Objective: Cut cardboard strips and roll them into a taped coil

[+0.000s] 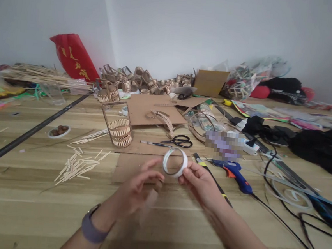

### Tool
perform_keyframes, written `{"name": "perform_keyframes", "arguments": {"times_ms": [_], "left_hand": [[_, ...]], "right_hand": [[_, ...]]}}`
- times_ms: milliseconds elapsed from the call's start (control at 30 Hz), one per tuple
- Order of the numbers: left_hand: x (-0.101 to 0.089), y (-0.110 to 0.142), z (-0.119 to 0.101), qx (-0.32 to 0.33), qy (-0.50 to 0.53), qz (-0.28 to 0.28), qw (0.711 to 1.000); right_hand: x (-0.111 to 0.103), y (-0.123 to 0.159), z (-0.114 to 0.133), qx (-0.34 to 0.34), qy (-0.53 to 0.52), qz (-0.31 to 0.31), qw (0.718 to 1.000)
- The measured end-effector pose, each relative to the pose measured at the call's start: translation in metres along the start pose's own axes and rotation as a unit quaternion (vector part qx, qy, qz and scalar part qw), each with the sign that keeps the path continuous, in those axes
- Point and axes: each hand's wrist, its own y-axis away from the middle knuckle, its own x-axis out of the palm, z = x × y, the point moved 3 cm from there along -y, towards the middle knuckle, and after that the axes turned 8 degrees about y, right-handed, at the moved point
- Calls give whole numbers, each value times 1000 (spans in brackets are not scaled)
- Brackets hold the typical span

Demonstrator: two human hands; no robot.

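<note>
- wooden desk (42,214): stretches under both grips, its near side cut off below them.
- heap of slatted baskets (149,84): far beyond both grips, overlapping so tightly that single pieces are hard to make out.
- red bag (83,67): far beyond the left grip (135,186) and to its left, tilted; gold chinese characters run down it, the middle one looking like 力, the others too soft to read surely.
- cardboard (141,104): beyond both grips, partly hidden by curved slatted strips (164,120).
- printed sheet (258,110): far beyond the right grip (204,187) and to its right; its print is too small to read.
- left grip: fingers curled and motion-blurred just beside the white ring (183,163), a pale smear below them; whether it holds anything, i cannot tell.
- right grip: thumb and fingers pinch the white ring by its right edge, covering that bit.
- upright slatted basket (120,132): beyond the left grip, to its left.
- blue glue gun (239,176): near the right grip, on its right.
- purple thing (224,144): beyond the right grip, masked by pixelation.
- black scissors (182,141): just beyond the white ring.
- pale sticks (76,166): scattered left of the left grip.
</note>
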Motion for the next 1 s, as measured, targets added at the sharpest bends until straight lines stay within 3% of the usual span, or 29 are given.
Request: {"name": "perform_keyframes", "arguments": {"times_ms": [67, 133, 233, 333, 433, 533, 767, 900, 1000], "left_hand": [[14, 3, -3, 3, -102, 85, 991], [25, 5, -4, 11, -170, 117, 978], [31, 5, -1, 9, -239, 119, 964], [31, 5, 1, 7, -285, 125, 950], [30, 4, 0, 18, -300, 141, 943], [31, 5, 1, 14, -307, 150, 940], [31, 4, 4, 3, -317, 133, 939], [23, 1, 4, -11, -294, 84, 952], [16, -1, 7, -24, -281, 44, 958]], "right_hand": [[8, 3, -4, 12, 16, 34, 999], [14, 5, -8, 17, 42, 54, 997], [10, 4, -9, -13, 136, 17, 990], [2, 3, -1, -100, 265, -33, 958], [2, 5, 11, -199, 353, 2, 914], [1, 6, 17, -239, 390, -1, 889], [-5, 7, 20, -266, 424, -71, 863], [-7, 12, 23, -310, 437, -110, 837], [-15, 12, 25, -295, 431, -172, 835]]}}
